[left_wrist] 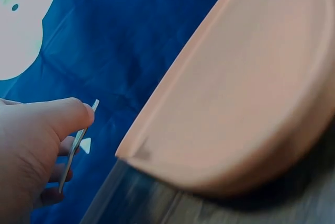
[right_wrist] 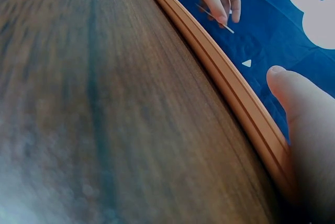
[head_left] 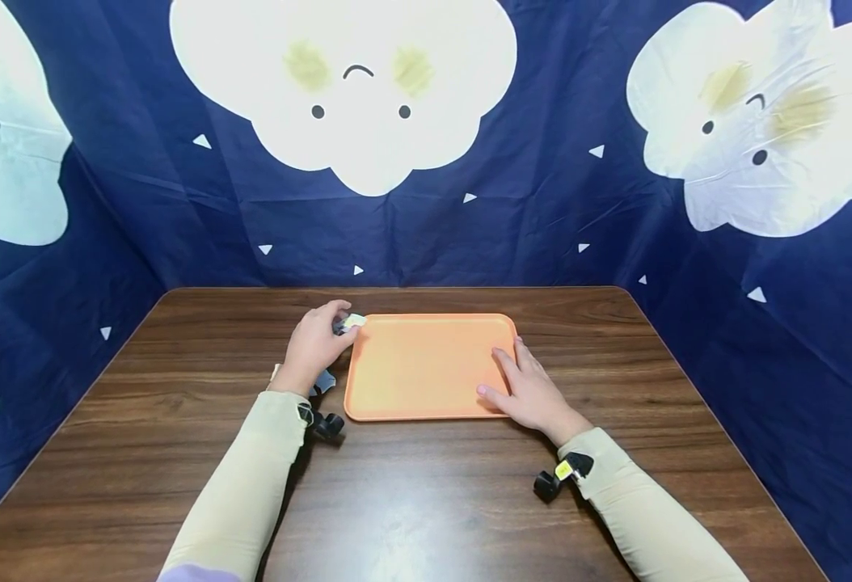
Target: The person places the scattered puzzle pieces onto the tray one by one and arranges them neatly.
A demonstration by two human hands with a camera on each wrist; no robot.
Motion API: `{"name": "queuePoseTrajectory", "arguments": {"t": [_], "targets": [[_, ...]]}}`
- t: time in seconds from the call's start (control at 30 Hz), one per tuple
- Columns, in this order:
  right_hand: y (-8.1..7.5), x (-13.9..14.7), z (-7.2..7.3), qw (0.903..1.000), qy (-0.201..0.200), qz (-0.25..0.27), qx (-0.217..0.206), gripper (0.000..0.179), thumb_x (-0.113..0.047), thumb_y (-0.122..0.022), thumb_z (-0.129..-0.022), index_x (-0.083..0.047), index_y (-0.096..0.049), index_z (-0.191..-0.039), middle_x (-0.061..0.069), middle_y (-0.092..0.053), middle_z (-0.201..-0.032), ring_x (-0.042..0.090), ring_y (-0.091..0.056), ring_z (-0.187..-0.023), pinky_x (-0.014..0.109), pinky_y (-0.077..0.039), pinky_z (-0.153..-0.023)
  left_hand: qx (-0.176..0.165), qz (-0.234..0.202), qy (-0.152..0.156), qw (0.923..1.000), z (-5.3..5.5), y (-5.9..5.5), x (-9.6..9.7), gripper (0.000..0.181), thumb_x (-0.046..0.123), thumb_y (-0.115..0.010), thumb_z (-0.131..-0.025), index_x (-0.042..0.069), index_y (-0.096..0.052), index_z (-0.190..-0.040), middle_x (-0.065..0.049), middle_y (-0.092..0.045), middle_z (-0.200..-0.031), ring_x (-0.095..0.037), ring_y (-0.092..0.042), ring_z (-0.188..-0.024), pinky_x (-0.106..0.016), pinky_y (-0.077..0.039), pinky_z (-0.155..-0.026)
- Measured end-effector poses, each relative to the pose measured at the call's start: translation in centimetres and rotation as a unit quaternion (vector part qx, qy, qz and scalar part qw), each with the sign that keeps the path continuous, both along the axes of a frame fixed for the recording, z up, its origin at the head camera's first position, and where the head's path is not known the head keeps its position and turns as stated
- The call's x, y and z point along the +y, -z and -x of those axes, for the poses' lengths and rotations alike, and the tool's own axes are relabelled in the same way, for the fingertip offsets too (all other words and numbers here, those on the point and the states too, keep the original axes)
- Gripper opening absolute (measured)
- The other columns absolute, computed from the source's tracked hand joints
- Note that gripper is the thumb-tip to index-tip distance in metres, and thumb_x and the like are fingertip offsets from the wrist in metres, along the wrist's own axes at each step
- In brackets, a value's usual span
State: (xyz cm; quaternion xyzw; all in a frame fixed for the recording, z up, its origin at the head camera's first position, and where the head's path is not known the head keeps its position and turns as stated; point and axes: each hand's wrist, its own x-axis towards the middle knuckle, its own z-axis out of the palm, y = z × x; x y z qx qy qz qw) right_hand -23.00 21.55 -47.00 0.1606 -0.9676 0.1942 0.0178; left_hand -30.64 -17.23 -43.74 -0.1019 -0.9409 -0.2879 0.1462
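Observation:
An orange rectangular tray [head_left: 426, 368] lies on the wooden table. My left hand [head_left: 317, 339] is by its far left corner, pinching a thin flat piece [head_left: 353, 322] with white, yellow and dark patches. Seen edge-on in the left wrist view, this thin flat piece [left_wrist: 73, 153] sits between thumb and fingers, apart from the tray. My right hand [head_left: 535, 392] rests on the tray's right side, fingers fairly straight and spread over the rim. In the right wrist view only its thumb [right_wrist: 301, 114] shows well, above the tray's side [right_wrist: 225, 80].
A blue, irregularly cut flat piece [head_left: 324, 381] lies on the table beside the left wrist, partly hidden by it, with a pale bit next to it. The brown table [head_left: 426, 501] meets a dark blue cloth [head_left: 426, 234] with white clouds behind and at the sides.

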Motion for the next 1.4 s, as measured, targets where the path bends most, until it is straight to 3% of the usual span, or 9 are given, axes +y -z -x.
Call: {"name": "queuePoseTrajectory", "arguments": {"t": [0.3, 0.8, 1.23, 1.4], "targets": [[-0.1, 0.0, -0.1, 1.0, 0.0, 0.001, 0.004, 0.086, -0.068, -0.051, -0.094, -0.013, -0.035, -0.158, 0.029, -0.01, -0.164, 0.047, -0.02, -0.149, 0.061, -0.026, -0.115, 0.008, 0.016, 0.024, 0.9996, 0.5, 0.2, 2.2, 0.036, 0.032, -0.074, -0.091, 0.008, -0.066, -0.117, -0.013, -0.07, -0.114, -0.036, -0.063, -0.103, -0.051, -0.049, -0.089], [-0.1, -0.1, -0.2, 1.0, 0.001, 0.006, 0.005, 0.086, -0.069, -0.051, -0.093, -0.013, -0.036, -0.158, 0.029, -0.01, -0.164, 0.045, -0.019, -0.15, 0.06, -0.025, -0.116, 0.018, 0.04, 0.058, 0.9974, 1.4, 0.7, 5.5, 0.036, 0.032, -0.075, -0.092, 0.01, -0.066, -0.118, -0.009, -0.072, -0.116, -0.033, -0.065, -0.107, -0.051, -0.045, -0.099], [0.2, 0.0, -0.1, 1.0, 0.003, 0.003, 0.007, 0.086, -0.069, -0.05, -0.093, -0.013, -0.036, -0.158, 0.028, -0.01, -0.165, 0.044, -0.019, -0.15, 0.059, -0.025, -0.116, -0.026, 0.045, 0.059, 0.9969, 1.9, 1.3, 7.0, 0.037, 0.029, -0.076, -0.092, 0.01, -0.065, -0.121, -0.009, -0.072, -0.118, -0.029, -0.069, -0.103, -0.046, -0.052, -0.09], [0.2, 0.0, -0.1, 1.0, 0.003, 0.004, 0.006, 0.086, -0.069, -0.05, -0.094, -0.013, -0.036, -0.158, 0.028, -0.01, -0.165, 0.044, -0.018, -0.151, 0.059, -0.025, -0.117, -0.025, 0.068, 0.055, 0.9958, 2.1, 1.6, 7.1, 0.038, 0.029, -0.076, -0.092, 0.01, -0.065, -0.123, -0.008, -0.072, -0.118, -0.03, -0.067, -0.106, -0.049, -0.045, -0.098]]}}
